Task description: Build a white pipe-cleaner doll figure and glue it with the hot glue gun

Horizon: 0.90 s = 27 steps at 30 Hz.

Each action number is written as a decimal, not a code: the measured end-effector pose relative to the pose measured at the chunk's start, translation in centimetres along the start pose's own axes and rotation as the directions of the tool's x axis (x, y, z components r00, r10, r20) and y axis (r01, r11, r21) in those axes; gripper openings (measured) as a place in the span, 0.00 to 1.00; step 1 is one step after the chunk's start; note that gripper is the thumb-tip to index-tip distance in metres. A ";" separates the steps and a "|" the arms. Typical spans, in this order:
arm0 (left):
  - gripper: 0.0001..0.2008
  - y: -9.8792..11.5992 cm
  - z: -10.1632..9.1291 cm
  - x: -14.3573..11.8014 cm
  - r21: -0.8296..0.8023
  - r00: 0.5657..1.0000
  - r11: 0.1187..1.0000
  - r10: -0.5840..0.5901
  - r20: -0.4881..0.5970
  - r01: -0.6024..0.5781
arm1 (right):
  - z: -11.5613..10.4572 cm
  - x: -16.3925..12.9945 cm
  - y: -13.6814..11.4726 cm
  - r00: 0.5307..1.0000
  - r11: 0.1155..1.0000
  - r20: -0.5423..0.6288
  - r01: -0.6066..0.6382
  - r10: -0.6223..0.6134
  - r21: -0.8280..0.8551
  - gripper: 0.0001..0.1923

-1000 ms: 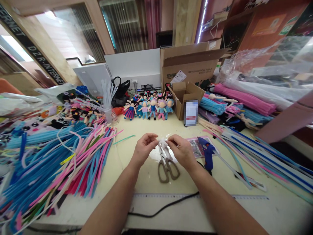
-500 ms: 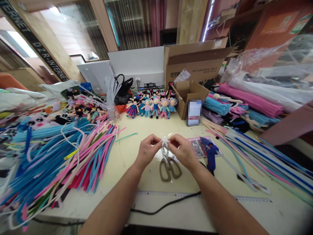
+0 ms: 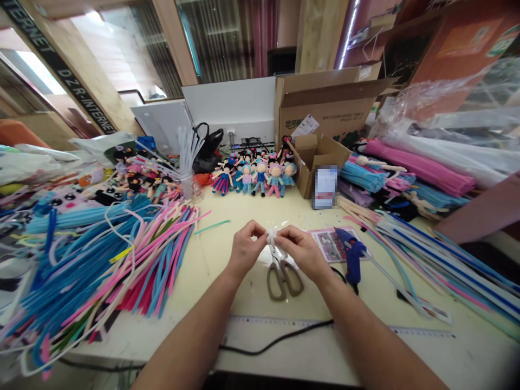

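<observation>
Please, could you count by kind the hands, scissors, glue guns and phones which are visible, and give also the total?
Left hand and right hand, pinching white material: 2
Scissors: 1
Glue gun: 1
Phone, screen blurred: 1
Total: 5

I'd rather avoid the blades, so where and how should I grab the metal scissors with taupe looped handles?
Probably by the taupe looped handles, coming from your body's side: they lie nearest you, while the silver metal end points away, toward your left hand and right hand.
</observation>
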<state>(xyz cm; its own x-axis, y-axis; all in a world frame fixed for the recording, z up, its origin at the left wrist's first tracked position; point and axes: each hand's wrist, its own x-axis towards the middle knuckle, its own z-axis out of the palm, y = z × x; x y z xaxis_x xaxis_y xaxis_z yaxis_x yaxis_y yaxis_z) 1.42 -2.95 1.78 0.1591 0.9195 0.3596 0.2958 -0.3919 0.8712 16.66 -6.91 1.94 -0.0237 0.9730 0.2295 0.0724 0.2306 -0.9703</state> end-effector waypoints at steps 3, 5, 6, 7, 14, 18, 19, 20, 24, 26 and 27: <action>0.05 0.1 -0.2 0.1 0.011 1.000 1.000 0.012 -0.014 -0.011 | -0.1 0.1 0.1 0.993 0.983 0.061 -0.108 0.100 0.146 0.12; 0.05 0.1 -0.2 0.1 0.015 1.000 1.000 0.017 -0.011 -0.017 | -0.2 0.2 0.3 0.989 0.968 0.084 -0.136 0.121 0.209 0.12; 0.05 0.1 -0.3 0.1 0.018 1.000 1.000 0.019 -0.005 -0.019 | -0.2 0.2 0.3 0.987 0.963 0.094 -0.146 0.127 0.226 0.12; 0.05 0.2 -0.3 0.1 0.022 1.000 1.000 0.020 0.000 -0.020 | -0.2 0.2 0.4 0.986 0.960 0.102 -0.153 0.133 0.235 0.12; 0.03 0.4 -0.4 0.0 0.090 0.999 0.994 0.054 0.007 -0.054 | -0.5 0.3 0.6 0.993 0.987 0.060 -0.106 0.100 0.121 0.10; 0.03 0.5 -0.5 0.1 0.108 0.998 0.992 0.064 0.001 -0.064 | -0.6 0.3 0.5 0.995 0.993 0.050 -0.092 0.088 0.076 0.09; 0.03 0.5 -0.5 0.1 0.112 0.998 0.991 0.067 0.001 -0.066 | -0.6 0.2 0.5 0.994 0.993 0.053 -0.094 0.090 0.071 0.09; 0.03 0.5 -0.4 0.1 0.117 0.997 0.991 0.071 0.003 -0.071 | -0.6 0.2 0.5 0.995 0.994 0.054 -0.090 0.087 0.065 0.09; 0.04 0.3 -0.1 -0.2 0.176 0.995 0.980 0.095 0.014 -0.096 | -0.5 0.1 0.4 0.999 0.998 0.009 -0.047 0.046 0.036 0.09; 0.05 0.1 -0.1 -0.2 0.215 0.995 0.972 0.096 0.017 -0.097 | -0.4 0.1 0.4 0.999 0.999 -0.013 -0.040 0.040 0.023 0.09; 0.05 0.1 -0.3 -0.2 0.214 0.996 0.972 0.086 0.035 -0.092 | -0.5 0.2 0.4 0.999 0.999 -0.015 -0.047 0.047 0.026 0.10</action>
<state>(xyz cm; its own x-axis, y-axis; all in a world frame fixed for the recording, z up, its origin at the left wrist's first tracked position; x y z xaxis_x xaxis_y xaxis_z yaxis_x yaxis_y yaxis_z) 1.16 -3.13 1.90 0.2167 0.8806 0.4214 0.4748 -0.4723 0.7426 17.13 -6.65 1.64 -0.0054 0.9828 0.1845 0.0475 0.1845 -0.9817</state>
